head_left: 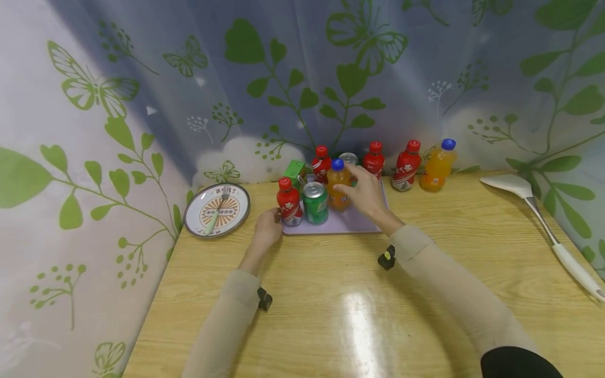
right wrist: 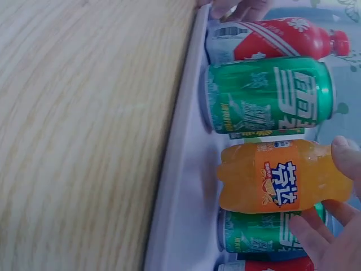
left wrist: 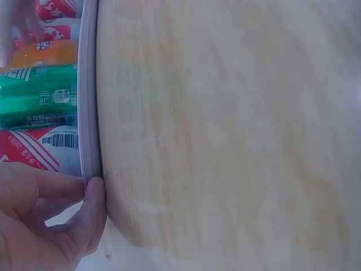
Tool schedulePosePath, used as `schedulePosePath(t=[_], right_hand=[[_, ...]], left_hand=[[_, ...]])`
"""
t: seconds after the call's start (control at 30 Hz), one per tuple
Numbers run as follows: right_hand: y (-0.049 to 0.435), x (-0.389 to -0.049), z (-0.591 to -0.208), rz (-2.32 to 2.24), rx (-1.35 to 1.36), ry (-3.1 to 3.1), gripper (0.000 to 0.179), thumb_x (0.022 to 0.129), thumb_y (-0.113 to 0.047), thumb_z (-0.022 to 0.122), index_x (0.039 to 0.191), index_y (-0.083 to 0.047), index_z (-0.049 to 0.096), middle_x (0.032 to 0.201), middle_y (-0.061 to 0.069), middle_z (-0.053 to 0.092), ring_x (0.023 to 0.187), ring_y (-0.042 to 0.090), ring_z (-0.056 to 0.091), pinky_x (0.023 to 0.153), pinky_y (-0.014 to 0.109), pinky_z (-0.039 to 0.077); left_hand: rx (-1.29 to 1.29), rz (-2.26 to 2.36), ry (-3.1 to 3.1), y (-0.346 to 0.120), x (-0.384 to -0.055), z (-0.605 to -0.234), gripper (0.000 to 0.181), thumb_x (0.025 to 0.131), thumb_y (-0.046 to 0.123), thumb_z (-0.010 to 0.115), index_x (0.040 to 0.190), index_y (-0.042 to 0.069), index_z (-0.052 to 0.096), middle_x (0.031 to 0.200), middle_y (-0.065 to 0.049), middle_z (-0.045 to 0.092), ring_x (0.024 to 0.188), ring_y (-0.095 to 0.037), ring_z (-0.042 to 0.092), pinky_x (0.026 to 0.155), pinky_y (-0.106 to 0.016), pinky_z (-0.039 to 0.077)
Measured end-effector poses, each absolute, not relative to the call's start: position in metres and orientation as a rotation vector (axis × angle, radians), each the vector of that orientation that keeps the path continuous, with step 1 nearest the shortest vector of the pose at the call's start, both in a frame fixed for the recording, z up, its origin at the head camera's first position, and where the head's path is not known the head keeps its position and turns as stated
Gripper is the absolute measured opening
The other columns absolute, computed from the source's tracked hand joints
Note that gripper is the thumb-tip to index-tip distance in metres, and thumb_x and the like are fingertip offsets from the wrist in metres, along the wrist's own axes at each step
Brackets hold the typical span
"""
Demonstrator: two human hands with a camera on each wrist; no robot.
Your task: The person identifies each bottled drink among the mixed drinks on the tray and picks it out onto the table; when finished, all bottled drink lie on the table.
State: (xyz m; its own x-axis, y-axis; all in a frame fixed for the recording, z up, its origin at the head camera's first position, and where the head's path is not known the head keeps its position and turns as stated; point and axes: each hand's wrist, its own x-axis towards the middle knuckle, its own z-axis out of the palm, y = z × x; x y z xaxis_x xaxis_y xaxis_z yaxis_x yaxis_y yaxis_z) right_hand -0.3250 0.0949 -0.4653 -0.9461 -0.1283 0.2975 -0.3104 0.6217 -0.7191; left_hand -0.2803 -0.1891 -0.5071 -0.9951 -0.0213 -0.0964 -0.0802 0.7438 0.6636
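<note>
My left hand (head_left: 268,227) pinches the rim of a pale purple tray (head_left: 347,226) at its front left corner, seen closely in the left wrist view. My right hand (head_left: 366,193) holds an orange soda bottle (right wrist: 254,176) with a blue cap by its upper part, thumb on one side and fingers on the other. The bottle stands upright on the tray. Left of it are a green soda can (head_left: 315,207) and a red bottle (head_left: 289,203). Behind stand another red bottle (head_left: 321,164), a green carton (head_left: 295,170) and a second green can (right wrist: 254,231), partly hidden.
A red bottle (head_left: 375,157) stands toward the tray's back right. Right of the tray are another red bottle (head_left: 407,167) and an orange soda bottle (head_left: 438,167). A plate (head_left: 194,214) bearing a fork (head_left: 217,212) lies left; a white-handled spatula (head_left: 543,220) lies right. A patterned curtain hangs behind.
</note>
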Motion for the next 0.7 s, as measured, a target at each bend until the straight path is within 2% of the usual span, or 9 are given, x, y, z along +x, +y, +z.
schedulePosePath(t=[0.2,0.37,0.57,0.7], right_hand=[[0.100,-0.323,-0.457,1.395,0.355,-2.588,0.071,0.090,-0.030,0.083,0.154,-0.016,0.054,0.152,0.014,0.061,0.120,0.038,0.068,0.100,0.052,0.059],[0.103,-0.321,-0.451,1.523,0.353,-2.569,0.072,0.092,-0.027,0.082,0.156,-0.015,0.052,0.155,0.015,0.059,0.122,0.039,0.065,0.101,0.052,0.058],[0.110,-0.323,-0.446,1.674,0.443,-2.471,0.067,0.092,-0.014,0.080,0.154,-0.011,0.054,0.146,0.021,0.062,0.125,0.044,0.063,0.110,0.059,0.053],[0.119,-0.328,-0.442,1.763,0.468,-2.472,0.066,0.094,-0.013,0.078,0.155,-0.013,0.053,0.146,0.020,0.063,0.127,0.040,0.064,0.109,0.051,0.055]], left_hand=[[-0.081,1.100,2.849,-0.189,-0.281,-0.506,0.059,0.084,-0.010,0.056,0.144,-0.005,0.059,0.134,-0.029,0.068,0.131,-0.044,0.063,0.113,-0.053,0.052],[-0.076,1.085,2.856,-0.189,-0.280,-0.505,0.059,0.085,-0.010,0.055,0.143,-0.006,0.059,0.135,-0.029,0.068,0.132,-0.044,0.063,0.114,-0.053,0.051],[-0.069,1.088,2.858,-0.188,-0.279,-0.504,0.059,0.084,-0.010,0.055,0.143,-0.007,0.058,0.135,-0.029,0.068,0.132,-0.044,0.063,0.115,-0.053,0.051],[-0.081,1.098,2.839,-0.188,-0.278,-0.504,0.061,0.085,-0.010,0.055,0.145,-0.007,0.056,0.138,-0.030,0.066,0.135,-0.044,0.061,0.116,-0.053,0.050]])
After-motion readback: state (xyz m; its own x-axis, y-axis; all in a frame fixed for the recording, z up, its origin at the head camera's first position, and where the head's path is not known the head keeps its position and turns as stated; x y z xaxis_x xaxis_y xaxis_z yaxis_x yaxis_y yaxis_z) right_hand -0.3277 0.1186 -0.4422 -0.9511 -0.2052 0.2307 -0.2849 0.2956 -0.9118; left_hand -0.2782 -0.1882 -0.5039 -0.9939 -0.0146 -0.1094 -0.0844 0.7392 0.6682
